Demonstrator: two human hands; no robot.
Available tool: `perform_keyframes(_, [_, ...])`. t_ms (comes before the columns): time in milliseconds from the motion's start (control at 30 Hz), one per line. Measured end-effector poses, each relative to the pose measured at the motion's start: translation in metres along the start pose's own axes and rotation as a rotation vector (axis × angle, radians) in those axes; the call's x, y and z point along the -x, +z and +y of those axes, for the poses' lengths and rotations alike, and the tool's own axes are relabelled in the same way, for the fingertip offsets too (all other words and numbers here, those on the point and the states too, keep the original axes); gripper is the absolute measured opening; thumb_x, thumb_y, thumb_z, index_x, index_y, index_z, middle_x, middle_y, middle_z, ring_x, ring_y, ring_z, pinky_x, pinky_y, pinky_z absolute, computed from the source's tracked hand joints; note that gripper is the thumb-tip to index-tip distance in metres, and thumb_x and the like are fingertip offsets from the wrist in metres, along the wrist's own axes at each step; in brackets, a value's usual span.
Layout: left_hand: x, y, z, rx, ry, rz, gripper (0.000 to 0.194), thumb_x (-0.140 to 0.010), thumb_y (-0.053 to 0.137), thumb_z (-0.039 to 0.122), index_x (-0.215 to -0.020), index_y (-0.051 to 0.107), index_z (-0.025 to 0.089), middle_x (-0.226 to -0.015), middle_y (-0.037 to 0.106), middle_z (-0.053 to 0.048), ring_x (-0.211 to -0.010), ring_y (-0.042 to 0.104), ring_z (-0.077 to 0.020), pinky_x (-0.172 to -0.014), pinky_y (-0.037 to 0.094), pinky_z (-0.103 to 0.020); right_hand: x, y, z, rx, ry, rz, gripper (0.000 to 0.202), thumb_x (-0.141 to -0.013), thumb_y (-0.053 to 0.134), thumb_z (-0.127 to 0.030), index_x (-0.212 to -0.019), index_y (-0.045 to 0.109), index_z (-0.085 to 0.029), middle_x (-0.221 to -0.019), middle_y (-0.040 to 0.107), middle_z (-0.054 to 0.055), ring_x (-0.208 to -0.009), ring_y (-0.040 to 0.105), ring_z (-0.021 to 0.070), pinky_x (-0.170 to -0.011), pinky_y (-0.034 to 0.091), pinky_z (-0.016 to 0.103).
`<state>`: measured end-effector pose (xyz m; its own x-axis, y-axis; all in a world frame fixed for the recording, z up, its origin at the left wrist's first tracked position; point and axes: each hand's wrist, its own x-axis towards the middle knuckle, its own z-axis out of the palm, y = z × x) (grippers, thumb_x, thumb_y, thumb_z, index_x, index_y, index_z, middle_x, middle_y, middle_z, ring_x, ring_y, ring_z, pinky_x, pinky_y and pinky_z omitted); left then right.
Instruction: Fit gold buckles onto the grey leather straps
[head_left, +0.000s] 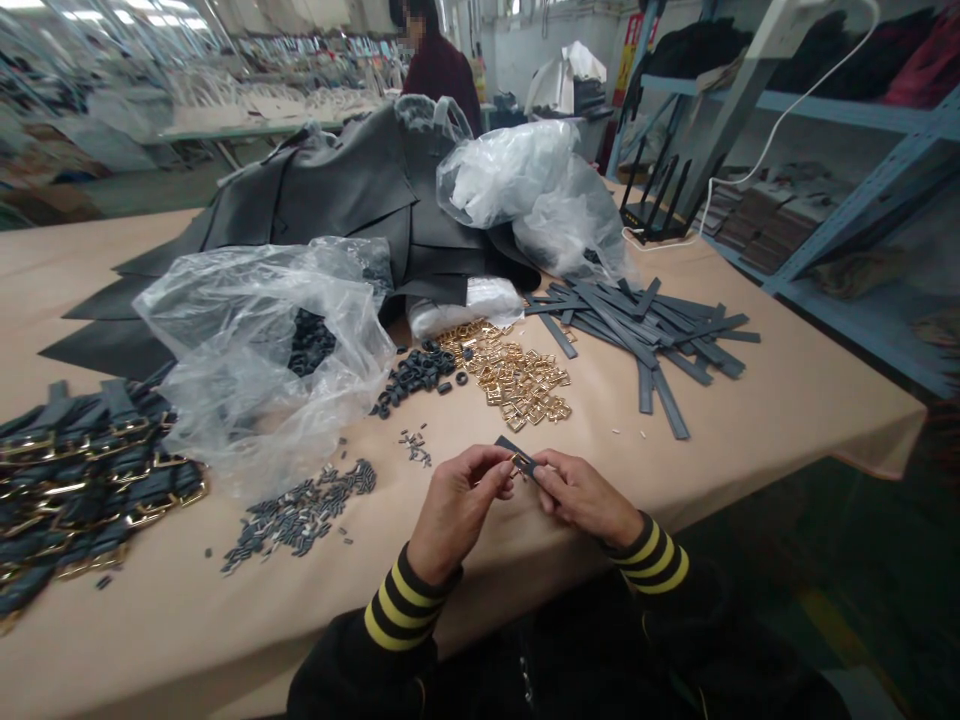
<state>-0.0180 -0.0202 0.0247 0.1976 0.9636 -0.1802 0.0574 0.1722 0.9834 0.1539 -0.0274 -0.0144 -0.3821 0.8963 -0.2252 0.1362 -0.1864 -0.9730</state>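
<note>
Near the table's front edge, my left hand (463, 500) pinches a gold buckle (521, 461) at a dark strap (513, 447). My right hand (581, 492) grips the strap's right end between thumb and fingers. The strap slants between both hands, and the buckle lies against its middle. Beyond my hands is a pile of gold buckles (517, 380), with black loops (424, 372) on its left. Dark strips (637, 320) lie in a heap to the right. Small grey pieces (300, 510) are scattered left of my left hand.
Finished-looking buckled straps (82, 470) cover the left side. Clear plastic bags (255, 330) and large black sheets (337, 190) stand behind. A router (656, 215) with a white cable sits at the back right, near metal shelves (847, 110). A person (446, 75) is in the background.
</note>
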Motion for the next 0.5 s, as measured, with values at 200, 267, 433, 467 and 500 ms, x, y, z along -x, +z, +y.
perform_keyframes(200, [-0.004,-0.012,0.0,0.14,-0.09,0.079,0.019,-0.067,0.067,0.025,-0.08,0.064,0.011,-0.062,0.062,0.0,-0.053,0.056,-0.0076,-0.057,0.049,-0.019,0.01,-0.007,0.0,-0.217,0.028,-0.198,0.034,-0.084,0.045,-0.038,-0.105,0.05,-0.013,-0.048,0.043,-0.008,-0.031,0.028,0.0016,-0.033,0.021,0.014])
perform_keyframes(267, [-0.005,-0.015,-0.003,0.243,-0.146,0.071,0.019,-0.066,0.068,0.024,-0.079,0.063,0.011,-0.061,0.061,0.001,-0.052,0.055,-0.0056,-0.054,0.049,-0.016,0.012,-0.01,-0.001,-0.257,0.039,-0.255,0.034,-0.083,0.046,-0.038,-0.104,0.051,-0.013,-0.046,0.041,-0.009,-0.031,0.026,0.0015,-0.032,0.019,0.014])
perform_keyframes(433, [-0.003,-0.015,-0.006,0.51,-0.323,-0.023,0.02,-0.061,0.072,0.02,-0.075,0.062,0.01,-0.055,0.055,0.002,-0.047,0.05,-0.0021,-0.045,0.044,-0.01,0.01,-0.015,0.0,-0.296,0.036,-0.345,0.033,-0.081,0.049,-0.038,-0.099,0.053,-0.011,-0.044,0.039,-0.01,-0.032,0.027,0.0017,-0.032,0.019,0.014])
perform_keyframes(467, [-0.003,-0.013,-0.008,0.556,-0.35,-0.05,0.021,-0.06,0.073,0.019,-0.075,0.062,0.009,-0.055,0.055,0.002,-0.047,0.05,-0.002,-0.044,0.043,-0.009,0.009,-0.015,0.0,-0.293,0.027,-0.348,0.033,-0.081,0.049,-0.038,-0.1,0.053,-0.011,-0.044,0.039,-0.01,-0.032,0.027,0.0017,-0.032,0.019,0.014])
perform_keyframes(500, [-0.002,-0.011,-0.01,0.595,-0.373,-0.081,0.021,-0.059,0.074,0.019,-0.074,0.061,0.009,-0.055,0.055,0.002,-0.047,0.049,-0.0019,-0.044,0.043,-0.009,0.008,-0.014,-0.001,-0.282,0.017,-0.35,0.033,-0.081,0.049,-0.039,-0.1,0.053,-0.011,-0.045,0.039,-0.009,-0.032,0.027,0.0016,-0.032,0.019,0.014])
